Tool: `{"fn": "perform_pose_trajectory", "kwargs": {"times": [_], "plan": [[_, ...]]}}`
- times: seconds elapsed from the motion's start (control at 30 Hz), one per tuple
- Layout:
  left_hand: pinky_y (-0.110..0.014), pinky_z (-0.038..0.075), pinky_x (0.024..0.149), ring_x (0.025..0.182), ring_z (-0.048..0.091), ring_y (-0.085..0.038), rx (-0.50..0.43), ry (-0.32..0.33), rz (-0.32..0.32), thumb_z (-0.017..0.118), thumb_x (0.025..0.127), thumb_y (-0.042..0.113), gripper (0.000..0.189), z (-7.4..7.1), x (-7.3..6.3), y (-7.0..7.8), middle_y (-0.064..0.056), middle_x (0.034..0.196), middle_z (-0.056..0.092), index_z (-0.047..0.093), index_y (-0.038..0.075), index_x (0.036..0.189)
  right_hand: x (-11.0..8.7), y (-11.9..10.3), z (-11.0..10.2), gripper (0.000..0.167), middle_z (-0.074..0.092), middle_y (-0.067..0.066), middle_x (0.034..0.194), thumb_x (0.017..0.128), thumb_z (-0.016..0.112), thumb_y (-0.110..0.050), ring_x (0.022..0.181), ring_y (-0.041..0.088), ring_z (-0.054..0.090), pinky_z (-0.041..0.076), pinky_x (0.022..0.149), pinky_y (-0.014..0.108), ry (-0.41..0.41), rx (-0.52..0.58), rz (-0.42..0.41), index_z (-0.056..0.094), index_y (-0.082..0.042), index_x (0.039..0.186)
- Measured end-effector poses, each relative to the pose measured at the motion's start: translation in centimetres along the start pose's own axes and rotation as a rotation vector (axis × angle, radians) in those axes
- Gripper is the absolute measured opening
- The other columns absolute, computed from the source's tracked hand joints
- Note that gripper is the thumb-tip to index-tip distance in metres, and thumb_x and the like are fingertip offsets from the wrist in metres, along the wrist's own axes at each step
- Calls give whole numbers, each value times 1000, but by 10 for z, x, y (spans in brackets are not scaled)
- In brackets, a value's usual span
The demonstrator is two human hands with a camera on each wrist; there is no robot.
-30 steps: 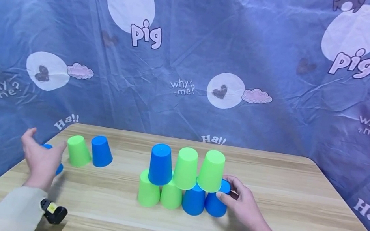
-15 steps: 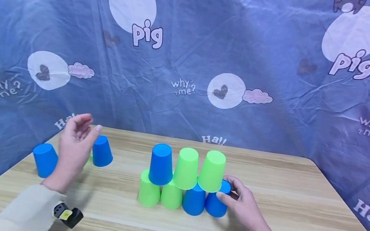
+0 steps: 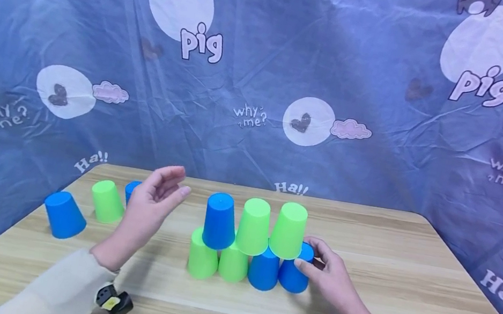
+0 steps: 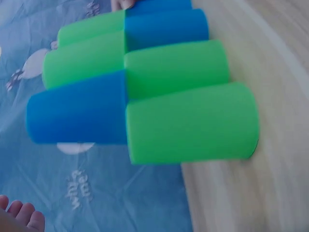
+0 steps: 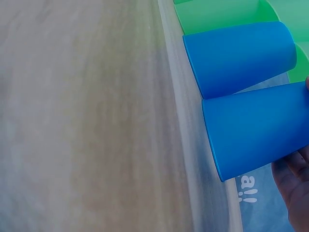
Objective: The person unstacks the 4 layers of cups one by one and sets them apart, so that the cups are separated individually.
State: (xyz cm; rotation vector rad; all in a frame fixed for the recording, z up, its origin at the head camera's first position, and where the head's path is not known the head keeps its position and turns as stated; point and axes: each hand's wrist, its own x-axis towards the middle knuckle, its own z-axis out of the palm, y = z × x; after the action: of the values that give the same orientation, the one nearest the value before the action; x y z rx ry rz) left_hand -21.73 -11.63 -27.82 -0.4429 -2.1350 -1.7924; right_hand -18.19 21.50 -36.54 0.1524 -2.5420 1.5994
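Note:
Upside-down plastic cups stand in two tiers mid-table. On top are a blue cup (image 3: pixel 219 222), a green cup (image 3: pixel 253 227) and another green cup (image 3: pixel 289 231). Below them sit two green cups (image 3: pixel 201 263), a blue cup (image 3: pixel 263 273) and, at the right end, a second blue cup (image 3: pixel 292 281). My right hand (image 3: pixel 335 282) holds that end cup, thumb in front and fingers behind; the right wrist view shows the same blue cup (image 5: pixel 258 130). With nothing in it, my left hand (image 3: pixel 148 212) hovers left of the tiers, fingers loosely bent.
Three loose cups stand upside down at the table's left: a blue cup (image 3: pixel 64 217), a green cup (image 3: pixel 107 202), and a blue cup (image 3: pixel 130 190) partly behind my left hand. The wooden table (image 3: pixel 407 289) ends at a blue printed cloth (image 3: pixel 264 72).
My left hand has moved right, from the loose cups at the left toward the tiers, carrying nothing. The right hand and the stacked cups have stayed in place.

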Motion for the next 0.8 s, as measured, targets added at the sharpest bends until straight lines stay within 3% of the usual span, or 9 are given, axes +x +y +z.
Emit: {"fn": "perform_pose_trajectory", "kwargs": {"times": [0.2,0.43,0.67,0.8], "plan": [[-33,37,105,127,44,-24,18,-114,-68,65,87,15,50,16,-2,-7,-14,135,48,44,2,131,-1,-1,0,45,56,16,120,87,63,-16,113,32,53,44,98,48,2,-6,10,48,-1,128],[-39,31,110,133,36,-26,7,-167,-97,68,85,15,58,35,-1,-11,-12,140,42,39,5,134,0,-1,-1,46,55,16,122,88,62,-18,115,34,52,43,98,50,-4,-16,17,47,-2,129],[-43,32,108,129,41,-30,19,-155,-53,68,84,15,55,48,0,-7,-16,136,46,43,2,131,1,-1,-2,47,55,17,121,88,62,-18,114,33,52,43,98,49,-10,-23,8,47,-1,129],[-42,35,107,125,45,-29,27,-135,-66,69,84,15,52,49,-1,-6,-15,133,49,46,2,129,1,-1,-2,47,54,17,123,88,62,-18,115,34,51,43,98,50,-12,-25,9,46,-1,130]]}}
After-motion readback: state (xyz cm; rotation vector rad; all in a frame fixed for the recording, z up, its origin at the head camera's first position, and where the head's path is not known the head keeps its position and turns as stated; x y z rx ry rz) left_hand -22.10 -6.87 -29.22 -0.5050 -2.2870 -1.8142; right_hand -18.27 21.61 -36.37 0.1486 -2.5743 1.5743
